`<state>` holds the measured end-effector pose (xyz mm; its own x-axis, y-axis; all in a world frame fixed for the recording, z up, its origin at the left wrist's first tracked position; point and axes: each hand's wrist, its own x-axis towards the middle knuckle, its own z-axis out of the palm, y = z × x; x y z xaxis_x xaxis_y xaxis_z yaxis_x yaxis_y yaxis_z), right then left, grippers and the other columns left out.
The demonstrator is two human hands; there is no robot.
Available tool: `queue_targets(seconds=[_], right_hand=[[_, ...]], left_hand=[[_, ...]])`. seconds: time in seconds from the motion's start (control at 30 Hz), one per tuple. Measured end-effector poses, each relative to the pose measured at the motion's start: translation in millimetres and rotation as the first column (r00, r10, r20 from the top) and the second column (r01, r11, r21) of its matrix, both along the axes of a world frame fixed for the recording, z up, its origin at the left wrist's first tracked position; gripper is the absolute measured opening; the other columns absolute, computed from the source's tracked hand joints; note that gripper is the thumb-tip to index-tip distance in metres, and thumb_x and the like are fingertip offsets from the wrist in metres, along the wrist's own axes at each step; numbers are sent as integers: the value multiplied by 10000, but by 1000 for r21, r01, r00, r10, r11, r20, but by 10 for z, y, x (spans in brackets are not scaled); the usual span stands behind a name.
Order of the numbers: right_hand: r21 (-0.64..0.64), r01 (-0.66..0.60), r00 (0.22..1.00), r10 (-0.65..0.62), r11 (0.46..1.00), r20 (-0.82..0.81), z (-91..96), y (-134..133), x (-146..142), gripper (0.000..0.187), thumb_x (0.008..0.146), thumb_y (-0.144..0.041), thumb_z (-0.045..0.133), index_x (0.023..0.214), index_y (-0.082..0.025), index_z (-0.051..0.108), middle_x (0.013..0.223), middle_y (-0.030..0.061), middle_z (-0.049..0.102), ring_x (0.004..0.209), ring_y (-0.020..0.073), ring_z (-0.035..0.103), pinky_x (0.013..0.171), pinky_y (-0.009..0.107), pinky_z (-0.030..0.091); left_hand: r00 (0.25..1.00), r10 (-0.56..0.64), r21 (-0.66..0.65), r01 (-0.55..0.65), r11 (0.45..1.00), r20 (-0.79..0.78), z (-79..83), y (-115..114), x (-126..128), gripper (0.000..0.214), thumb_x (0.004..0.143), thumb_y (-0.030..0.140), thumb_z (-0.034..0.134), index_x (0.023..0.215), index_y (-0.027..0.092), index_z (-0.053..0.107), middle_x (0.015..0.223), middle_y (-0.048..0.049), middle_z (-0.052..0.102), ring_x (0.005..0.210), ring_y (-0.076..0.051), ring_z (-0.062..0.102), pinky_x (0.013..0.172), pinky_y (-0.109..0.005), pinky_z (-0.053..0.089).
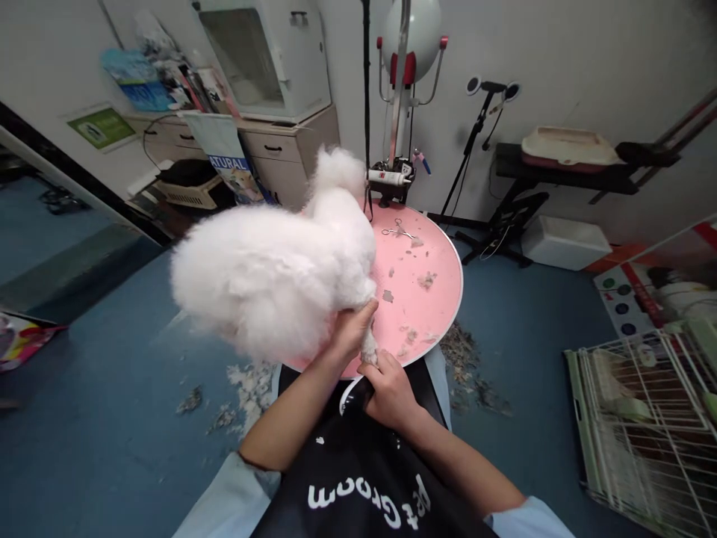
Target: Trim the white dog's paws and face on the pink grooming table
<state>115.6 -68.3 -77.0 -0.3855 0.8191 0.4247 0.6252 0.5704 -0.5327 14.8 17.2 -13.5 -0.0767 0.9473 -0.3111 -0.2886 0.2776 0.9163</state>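
A fluffy white dog (269,276) stands on a round pink grooming table (431,299), its rear toward me and its head at the back. My left hand (352,332) is closed around the upper part of one of its legs. Lower down, the fingers of my right hand (388,385) pinch the paw (370,350) at that leg's end, near the table's front edge. Just under my right hand is a black thing with a white curved edge (354,396); its kind I cannot make out. Scissors (397,229) lie on the table toward the back, beside clumps of cut hair (427,281).
A metal post (399,82) with a dryer and a dark hanging strap (367,104) rises behind the table. Cut hair (252,392) is scattered over the blue floor. A wire cage (644,418) stands at right, a drawer cabinet (280,161) at back left.
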Motion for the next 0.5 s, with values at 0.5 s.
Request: queue_targets(seconds=[0.5], right_hand=[[-392, -179, 299, -330, 902, -895, -122, 135, 375, 373, 895, -542, 479, 1059, -214, 549, 895, 70, 708, 504, 143, 572, 457, 287, 484]], left_hand=[[958, -63, 195, 8, 981, 281, -11, -31, -87, 593, 440, 596, 843, 726, 191, 517, 459, 107, 333, 330, -19, 201, 351, -215, 142]])
